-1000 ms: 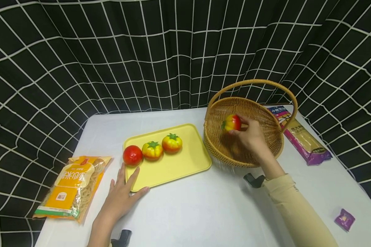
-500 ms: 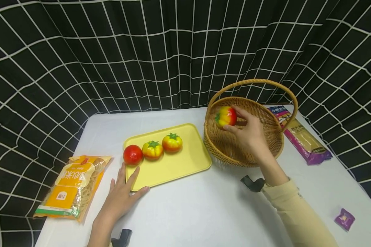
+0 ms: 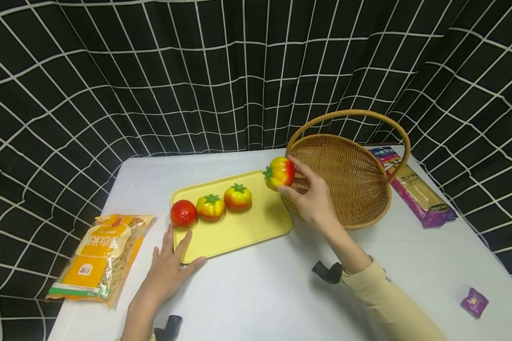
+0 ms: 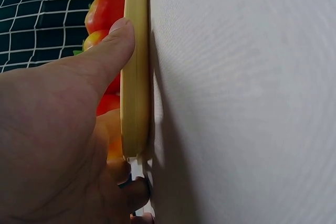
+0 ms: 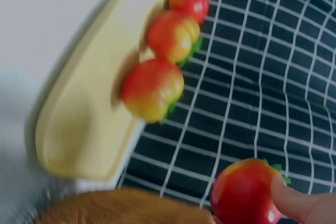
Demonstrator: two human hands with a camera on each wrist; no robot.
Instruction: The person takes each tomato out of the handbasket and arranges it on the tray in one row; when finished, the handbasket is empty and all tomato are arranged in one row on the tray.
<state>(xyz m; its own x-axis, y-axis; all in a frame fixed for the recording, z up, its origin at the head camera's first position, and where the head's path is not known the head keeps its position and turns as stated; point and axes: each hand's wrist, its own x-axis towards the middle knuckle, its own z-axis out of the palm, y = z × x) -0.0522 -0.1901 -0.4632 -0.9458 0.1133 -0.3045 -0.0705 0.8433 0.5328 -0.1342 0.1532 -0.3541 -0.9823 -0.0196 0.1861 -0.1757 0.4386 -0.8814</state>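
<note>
In my right hand a red and yellow tomato is pinched between thumb and fingers, held in the air over the right end of the yellow tray. The right wrist view shows this tomato at the bottom. Three tomatoes sit in a row on the tray: a plain red one at the left, then two red-yellow ones with green leaves. My left hand rests at the tray's near left corner with fingers spread; its thumb lies against the rim in the left wrist view.
A wicker basket with a tall handle stands right of the tray. Behind it lies a purple noodle packet. An orange bag lies at the left, a small purple wrapped piece at the right. A black gridded curtain backs the table.
My right hand has lifted the tomato out of the basket and carried it left, over the tray's end. The left hand has stayed in place.
</note>
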